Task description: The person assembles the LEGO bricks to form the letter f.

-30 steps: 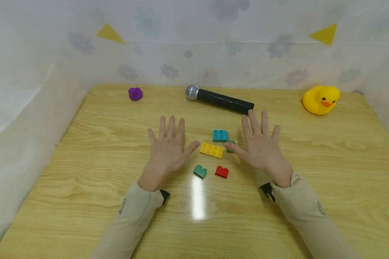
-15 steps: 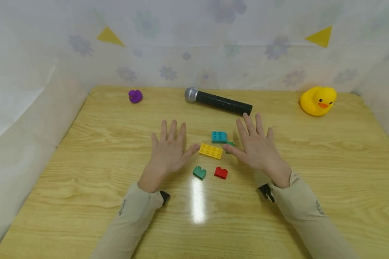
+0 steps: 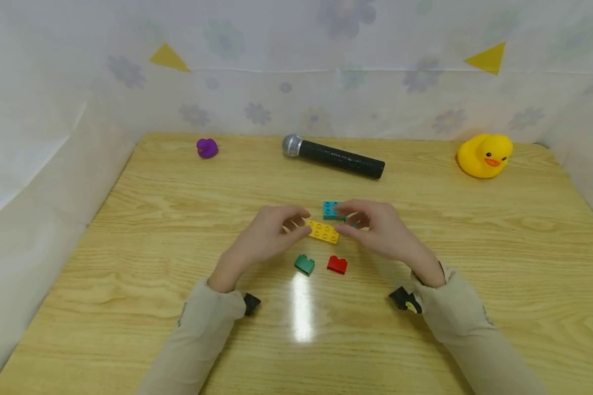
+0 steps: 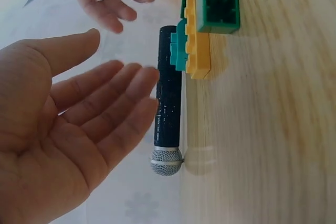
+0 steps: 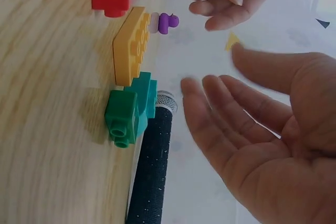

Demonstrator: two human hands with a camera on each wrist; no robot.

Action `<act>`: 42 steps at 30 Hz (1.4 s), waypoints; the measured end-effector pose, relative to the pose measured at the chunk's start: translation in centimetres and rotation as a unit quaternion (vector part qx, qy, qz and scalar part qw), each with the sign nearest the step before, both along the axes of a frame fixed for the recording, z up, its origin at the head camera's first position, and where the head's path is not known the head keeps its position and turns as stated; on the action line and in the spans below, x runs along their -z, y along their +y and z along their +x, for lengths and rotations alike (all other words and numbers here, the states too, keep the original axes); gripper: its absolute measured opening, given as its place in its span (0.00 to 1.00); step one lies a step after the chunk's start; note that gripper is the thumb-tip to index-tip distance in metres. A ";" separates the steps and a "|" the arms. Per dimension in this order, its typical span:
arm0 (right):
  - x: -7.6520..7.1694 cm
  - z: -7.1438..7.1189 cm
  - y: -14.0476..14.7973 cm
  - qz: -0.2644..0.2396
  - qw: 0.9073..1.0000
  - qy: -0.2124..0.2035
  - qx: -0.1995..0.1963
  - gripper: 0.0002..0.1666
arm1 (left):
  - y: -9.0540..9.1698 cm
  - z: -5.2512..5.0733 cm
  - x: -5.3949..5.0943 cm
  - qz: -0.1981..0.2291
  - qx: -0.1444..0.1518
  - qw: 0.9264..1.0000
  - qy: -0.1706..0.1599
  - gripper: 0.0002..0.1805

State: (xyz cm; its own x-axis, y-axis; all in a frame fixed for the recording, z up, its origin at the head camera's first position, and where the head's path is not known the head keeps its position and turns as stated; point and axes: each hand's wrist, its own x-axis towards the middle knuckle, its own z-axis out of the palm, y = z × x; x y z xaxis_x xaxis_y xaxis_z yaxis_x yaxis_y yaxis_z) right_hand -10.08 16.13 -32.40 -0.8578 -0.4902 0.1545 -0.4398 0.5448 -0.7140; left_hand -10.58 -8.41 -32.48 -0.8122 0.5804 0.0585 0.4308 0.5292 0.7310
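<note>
Toy building bricks lie between the two hands in the head view. My left hand point(image 3: 267, 235) hovers left of the yellow brick point(image 3: 322, 232), fingers loosely bent and holding nothing. Across from it, my right hand point(image 3: 384, 230) hangs over the right side of the group, likewise bent and without a hold. It partly hides the teal brick point(image 3: 329, 210) and most of a small green brick point(image 5: 121, 111), plain in the right wrist view. Nearer the front lie another green brick point(image 3: 304, 265) and a red brick point(image 3: 337, 265). Both wrist views show a gap between thumb and fingers.
Behind the bricks a black microphone point(image 3: 343, 159) with a silver head lies on the wooden table point(image 3: 128, 263). A small purple duck point(image 3: 207, 148) sits at the back left, a larger yellow duck point(image 3: 484, 156) at the back right. Flowered white cloth point(image 3: 257, 93) stands behind.
Both hands were spread with straight fingers; now their fingers have curved inward and drawn back from the microphone. The bricks stay in place on the table.
</note>
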 end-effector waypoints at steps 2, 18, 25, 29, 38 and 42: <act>0.0 0.0 0.0 0.001 1.000 -0.020 -0.001 0.17 | -0.1 0.0 0.0 0.005 0.012 1.000 -0.012 0.15; 0.1 -0.1 -0.1 0.028 0.998 -0.061 0.007 0.16 | -0.2 0.0 -0.1 -0.029 0.028 0.996 -0.081 0.14; 0.1 -0.1 -0.1 0.032 0.998 -0.050 0.000 0.15 | -0.2 0.1 -0.3 -0.031 0.029 0.996 -0.080 0.14; 0.2 0.0 0.0 0.035 0.998 -0.044 -0.001 0.16 | -0.2 0.1 -0.2 -0.038 0.031 0.995 -0.083 0.14; 0.5 -0.2 0.1 0.051 0.997 -0.051 -0.018 0.15 | 0.0 0.2 0.1 -0.074 0.058 0.992 -0.088 0.16; 0.6 -0.3 0.1 0.066 0.995 -0.066 -0.037 0.15 | 0.2 0.5 0.1 -0.093 0.062 0.988 -0.107 0.17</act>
State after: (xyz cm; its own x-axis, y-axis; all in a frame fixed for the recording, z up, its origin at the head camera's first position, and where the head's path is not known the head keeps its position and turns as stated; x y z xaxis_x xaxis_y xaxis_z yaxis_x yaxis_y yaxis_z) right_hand -10.36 16.28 -33.03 -0.8267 -0.5619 -0.0280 -0.3895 0.6076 -0.6922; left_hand -10.06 -8.22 -32.62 -0.7166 0.6603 -0.2246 0.3463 0.6164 0.7072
